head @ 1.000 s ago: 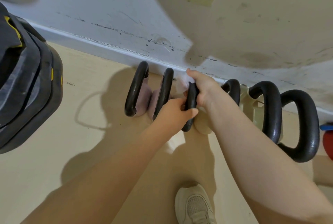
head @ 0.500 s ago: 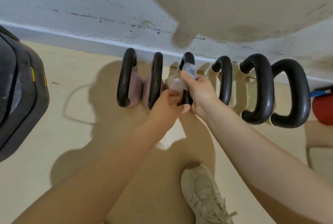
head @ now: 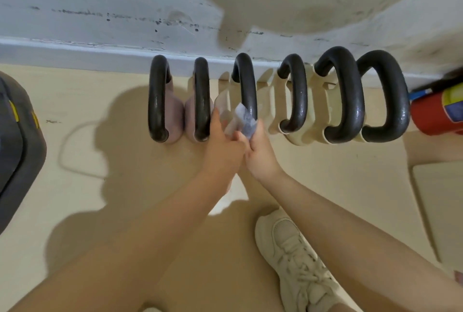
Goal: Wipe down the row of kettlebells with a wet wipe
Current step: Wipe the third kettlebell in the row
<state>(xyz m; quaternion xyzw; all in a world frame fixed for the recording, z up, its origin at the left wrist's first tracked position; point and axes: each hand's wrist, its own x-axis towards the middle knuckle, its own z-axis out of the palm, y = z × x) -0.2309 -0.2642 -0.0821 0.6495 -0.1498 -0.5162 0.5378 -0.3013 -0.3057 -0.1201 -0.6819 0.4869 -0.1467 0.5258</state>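
Several kettlebells with black handles stand in a row along the white wall: two pink ones at the left (head: 175,113), then cream ones (head: 310,111). The third kettlebell (head: 246,81) from the left has both my hands at its near end. My right hand (head: 259,153) pinches a crumpled wet wipe (head: 244,118) against the lower part of that handle. Just left of it, my left hand (head: 221,147) rests by the kettlebell's body, fingers curled and touching the right hand; whether it also grips the wipe I cannot tell.
A stack of dark weight plates (head: 15,141) with yellow marks sits at the left edge. A red cylinder (head: 438,113) lies right of the row. My beige shoe (head: 298,259) stands on the pale wooden floor (head: 100,211) below my hands.
My right hand has slid the wipe down the third handle from its top to its near end. The left hand has let go of that handle. My view has shifted right and back.
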